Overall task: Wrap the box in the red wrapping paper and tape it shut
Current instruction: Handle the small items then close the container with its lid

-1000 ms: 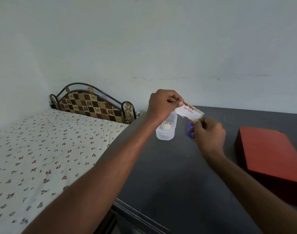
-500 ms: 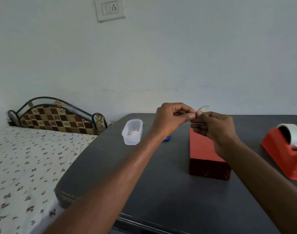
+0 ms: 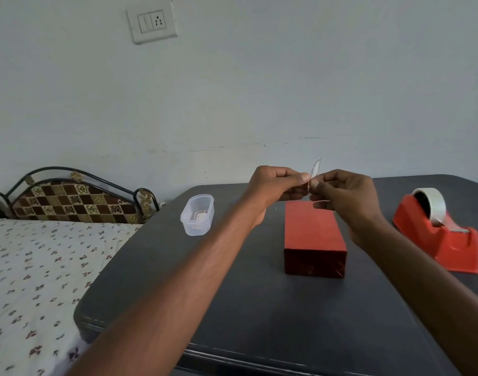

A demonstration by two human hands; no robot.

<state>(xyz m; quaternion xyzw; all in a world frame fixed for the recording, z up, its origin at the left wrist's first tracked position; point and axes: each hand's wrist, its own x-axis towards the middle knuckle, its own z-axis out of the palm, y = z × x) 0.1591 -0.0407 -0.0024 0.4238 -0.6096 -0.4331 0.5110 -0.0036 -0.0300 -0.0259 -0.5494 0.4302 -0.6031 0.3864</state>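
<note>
1. Both arms stretched forward over the tabletop [image 3: 259, 308], left hand [image 3: 273, 185] and right hand [image 3: 346, 196] raised and meeting fingertip to fingertip.
2. Each grip narrow, pinching a small white card [image 3: 315, 169] held edge-on between them, its tip sticking up.
3. Red box [image 3: 314, 234] directly below and just nearer than the hands, lying flat on the tabletop, already covered in red paper, near end darker.
4. Red tape dispenser [image 3: 438, 232] to the right; clear tub [image 3: 197, 215] to the left.
</note>
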